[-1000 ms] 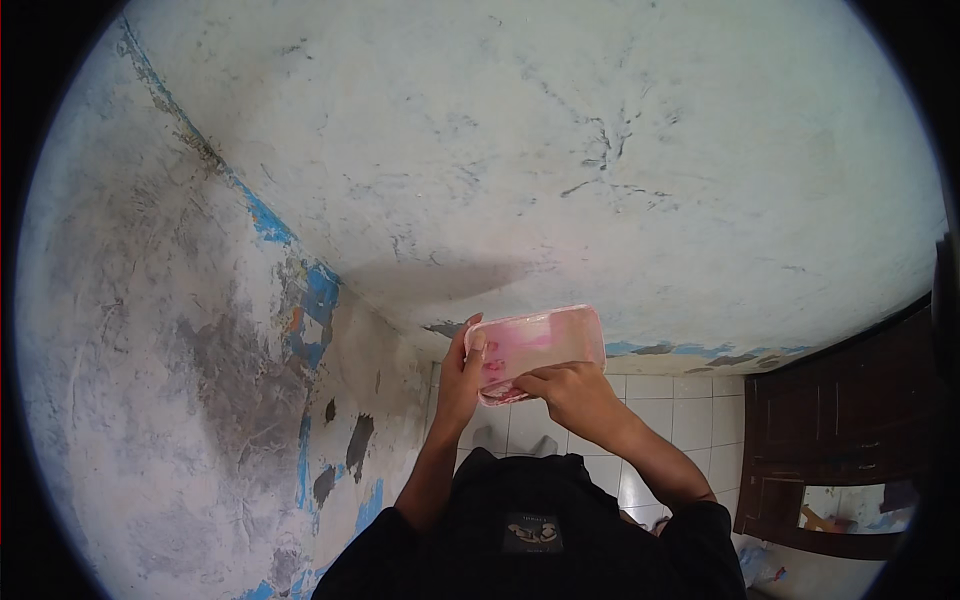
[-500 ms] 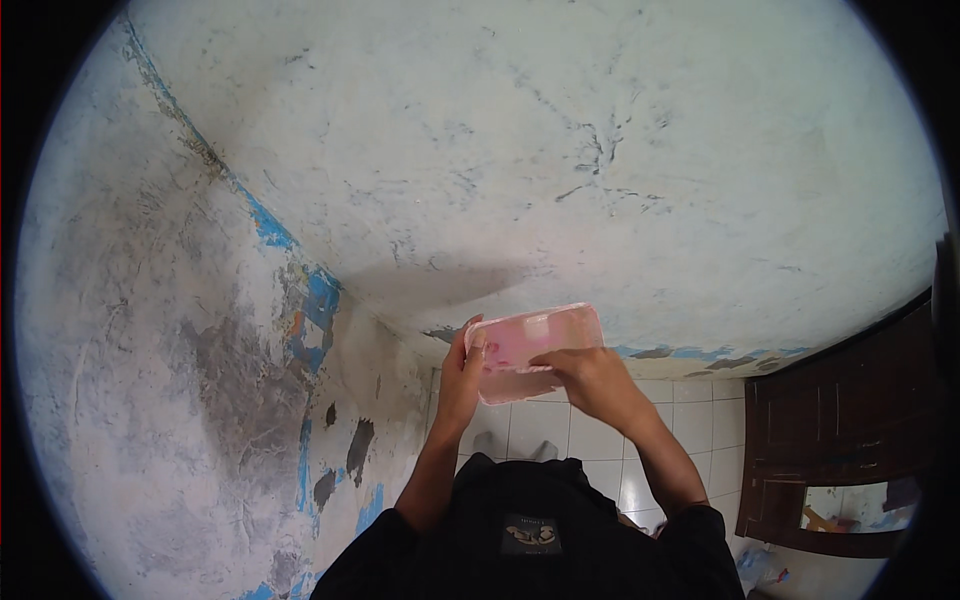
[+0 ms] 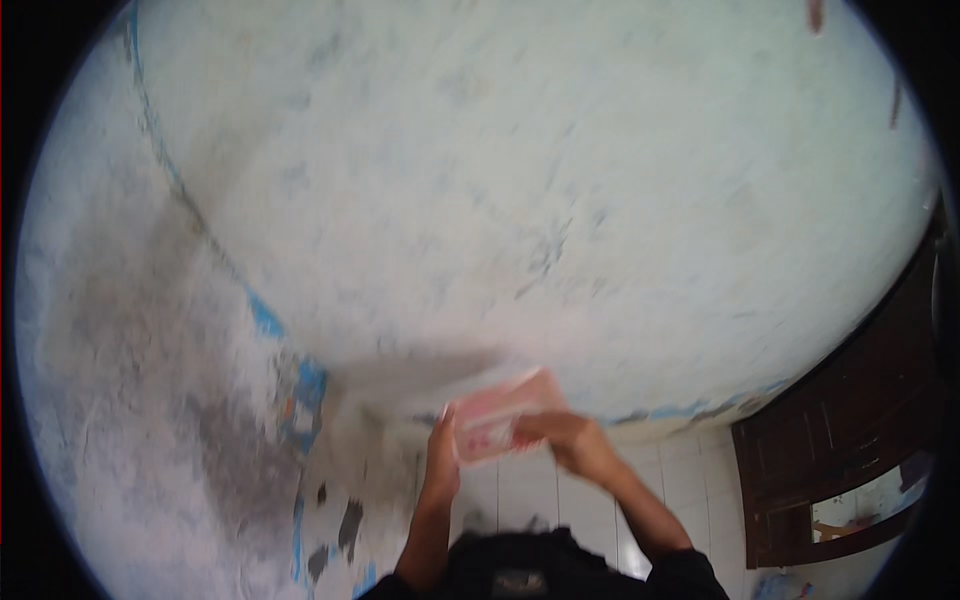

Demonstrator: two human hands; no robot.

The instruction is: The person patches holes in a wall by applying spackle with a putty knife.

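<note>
A flat pink rectangular packet is held up in front of a white, weathered wall. My left hand grips its left edge, with the fingers wrapped around the side. My right hand lies over its lower right part, fingers across the front. Both forearms rise from the lower edge, out of dark sleeves. The picture is blurred, so the packet's details cannot be made out.
A white plaster wall with grey stains and chipped blue paint fills most of the view. White tiles run below it. A dark wooden door or cabinet stands at the right.
The view has tilted upward, so the hands and packet sit lower in the picture. My right hand has slid across the packet's front toward the left. The picture has become blurred.
</note>
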